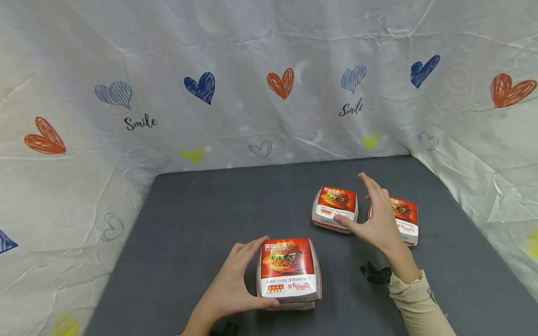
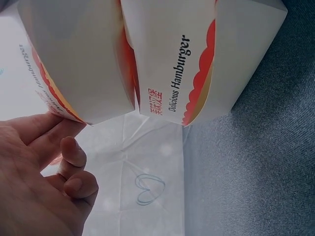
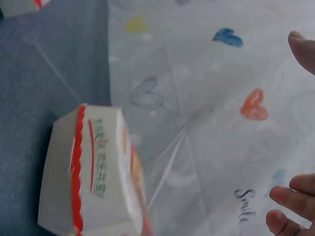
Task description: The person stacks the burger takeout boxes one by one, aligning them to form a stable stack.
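Head view, we count four burger boxes (image 1: 287,268): stacked pair (image 1: 294,291) at 6 o'clock, two singles (image 1: 335,198) at 4 o'clock; two hands (image 1: 231,284), one table (image 1: 218,205).

The right hand (image 1: 379,221) hides part of the rightmost red-and-white cardboard hamburger box (image 1: 407,218). The upper red-and-white cardboard box (image 1: 287,268) covers most of the white cardboard box (image 1: 294,306) beneath. Fine lid print (image 1: 290,280) is illegible.

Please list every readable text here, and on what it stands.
"Smile" (twice): white heart-printed curtain.
"美味汉堡": lower stacked white-and-red cardboard burger box, side.
"Delicious Hamburger": same side; also upper box.
Chinese print on box tops: too small to read.
Green box-side lettering, right wrist view: blurred.
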